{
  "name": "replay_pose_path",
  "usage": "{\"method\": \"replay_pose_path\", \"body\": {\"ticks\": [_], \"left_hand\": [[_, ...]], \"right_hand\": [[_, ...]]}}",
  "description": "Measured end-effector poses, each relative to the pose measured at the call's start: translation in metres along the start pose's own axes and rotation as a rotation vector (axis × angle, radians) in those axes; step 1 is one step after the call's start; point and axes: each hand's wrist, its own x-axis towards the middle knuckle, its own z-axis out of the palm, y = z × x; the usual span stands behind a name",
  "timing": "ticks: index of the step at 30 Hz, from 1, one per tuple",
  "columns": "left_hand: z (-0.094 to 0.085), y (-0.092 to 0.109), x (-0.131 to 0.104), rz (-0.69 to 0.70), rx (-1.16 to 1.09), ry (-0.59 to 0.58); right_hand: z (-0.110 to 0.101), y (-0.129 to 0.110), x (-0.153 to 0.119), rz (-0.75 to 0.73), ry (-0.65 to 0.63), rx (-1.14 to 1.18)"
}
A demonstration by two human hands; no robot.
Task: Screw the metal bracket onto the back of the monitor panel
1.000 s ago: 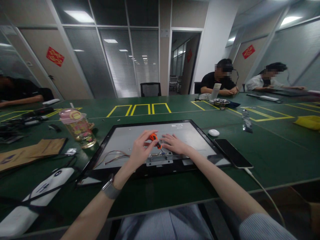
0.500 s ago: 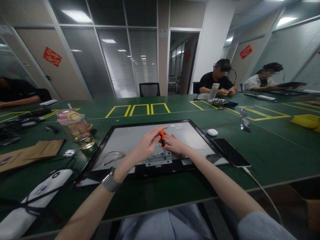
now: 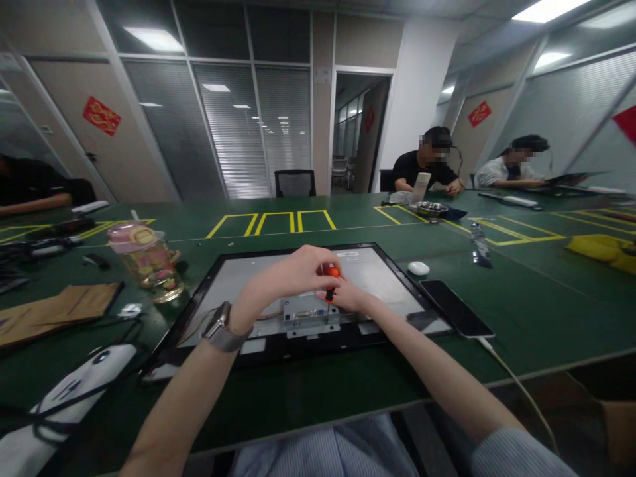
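My left hand (image 3: 293, 273) is closed around the orange and black handle of a screwdriver (image 3: 332, 285), which stands nearly upright. Its shaft reaches down to the right part of a metal bracket (image 3: 305, 318) with connector ports. The bracket sits on the grey back of a flat display panel (image 3: 382, 278) with a black edge, lying on the table. My right hand (image 3: 350, 296) lies low behind the screwdriver, with its fingers stretched left over the panel; the screwdriver and my left hand partly hide them. Thin wires (image 3: 201, 318) run beside the bracket.
Right of the panel lie a phone (image 3: 457, 308) on a cable and a white case (image 3: 418, 268). At left stand a pink-lidded cup (image 3: 149, 258), a brown paper bag (image 3: 59, 311) and a white device (image 3: 69, 397) with black cords. Other people sit across the table.
My left hand has turned over the screwdriver handle, its back now upward and its fingers curled round the top. My right hand's fingers are now more hidden. The view has shifted slightly.
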Motion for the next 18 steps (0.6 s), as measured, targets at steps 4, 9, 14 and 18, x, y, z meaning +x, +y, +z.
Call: {"method": "replay_pose_path", "body": {"ticks": [4,9,14,18], "left_hand": [[0.007,-0.006,-0.004,-0.237,0.31,0.083],[0.012,-0.008,-0.004,-0.265,0.441,0.057],[0.011,-0.003,-0.005,-0.209,0.366,-0.008],[0.007,-0.001,-0.011,-0.121,0.222,-0.104]], "right_hand": [[-0.002,0.0,0.0,0.009,-0.044,-0.025],[-0.002,0.001,0.001,0.014,-0.068,-0.024],[0.0,0.004,0.001,0.017,-0.061,-0.018],[0.0,0.005,0.001,0.01,-0.066,-0.024]]}}
